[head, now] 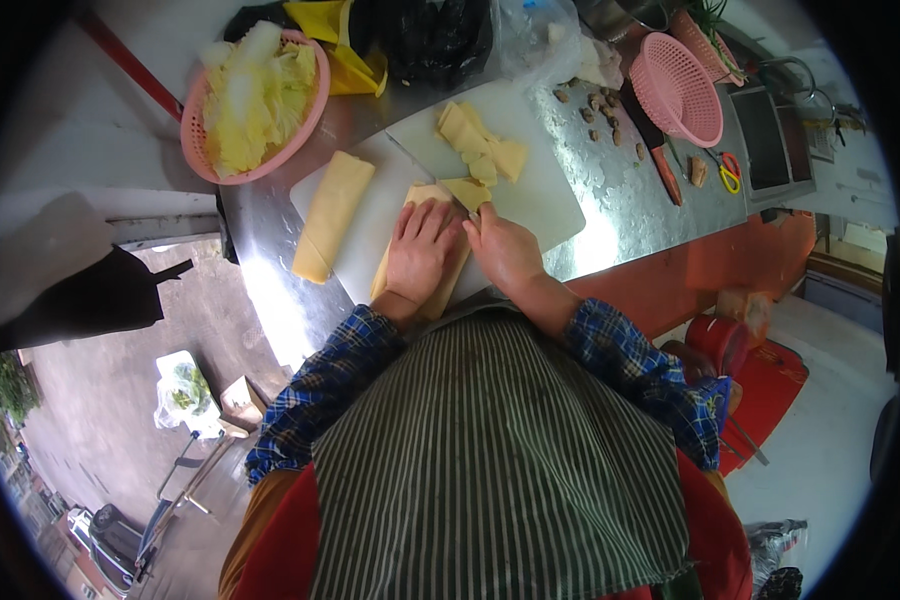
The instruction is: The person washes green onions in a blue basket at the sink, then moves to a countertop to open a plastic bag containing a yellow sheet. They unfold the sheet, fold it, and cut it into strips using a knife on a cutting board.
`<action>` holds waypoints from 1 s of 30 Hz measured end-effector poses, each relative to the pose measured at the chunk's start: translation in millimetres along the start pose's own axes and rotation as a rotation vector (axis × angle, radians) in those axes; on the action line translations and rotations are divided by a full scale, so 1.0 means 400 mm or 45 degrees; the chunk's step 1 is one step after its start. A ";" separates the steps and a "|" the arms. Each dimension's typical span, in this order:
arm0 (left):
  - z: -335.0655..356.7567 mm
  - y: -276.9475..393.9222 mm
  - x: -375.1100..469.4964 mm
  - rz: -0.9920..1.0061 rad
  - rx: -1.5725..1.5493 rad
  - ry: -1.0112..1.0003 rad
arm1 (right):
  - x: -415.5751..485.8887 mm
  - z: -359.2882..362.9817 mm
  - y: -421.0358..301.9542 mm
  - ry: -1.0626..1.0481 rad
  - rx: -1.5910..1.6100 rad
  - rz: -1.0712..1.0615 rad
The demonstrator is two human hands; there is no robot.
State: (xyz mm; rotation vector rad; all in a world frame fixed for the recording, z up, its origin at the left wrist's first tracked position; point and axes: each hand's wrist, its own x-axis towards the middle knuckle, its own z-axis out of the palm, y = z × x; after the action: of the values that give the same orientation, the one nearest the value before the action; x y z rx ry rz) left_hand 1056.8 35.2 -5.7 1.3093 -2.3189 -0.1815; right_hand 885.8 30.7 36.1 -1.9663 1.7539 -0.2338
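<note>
On a white cutting board (pixel 562 202), my left hand (pixel 418 251) presses flat on a pale yellow folded sheet, perhaps tofu skin (pixel 454 281), its fingers slightly spread. Close at its right, my right hand (pixel 506 247) is closed around the handle of a knife, mostly hidden by the fingers; the blade (pixel 412 154) runs up and left across the board. A cut yellow piece (pixel 467 193) lies against the blade. Beyond it is a loose pile of cut pieces (pixel 480 142). Another folded yellow roll (pixel 334 217) rests on the board's left part.
A pink basket of cabbage leaves (pixel 319 112) stands at the back left. Black and clear plastic bags (pixel 536 37) lie behind the board. To the right are small brown pieces (pixel 607 105), a red-handled knife (pixel 666 176), scissors (pixel 730 174), an empty pink basket (pixel 679 90) and a sink (pixel 769 139).
</note>
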 end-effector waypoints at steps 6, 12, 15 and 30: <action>0.009 0.001 0.005 0.000 0.015 0.075 | -0.018 -0.057 0.071 0.041 -0.137 -0.102; -0.001 -0.001 0.011 -0.021 -0.039 0.052 | 0.002 -0.132 0.135 0.219 -0.013 -0.012; -0.012 0.003 0.051 -0.213 -0.214 -0.045 | -0.040 -0.142 0.141 0.427 0.358 0.026; 0.091 0.003 0.350 -0.241 -0.317 -0.431 | -0.131 -0.080 0.213 -0.114 1.457 0.681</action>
State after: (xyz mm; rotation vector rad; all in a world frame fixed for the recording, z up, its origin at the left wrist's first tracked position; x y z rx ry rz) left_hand 978.1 -85.1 9.0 1.4561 -2.3382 -0.7821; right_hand 788.2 69.1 34.6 -0.6696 1.4697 -0.7348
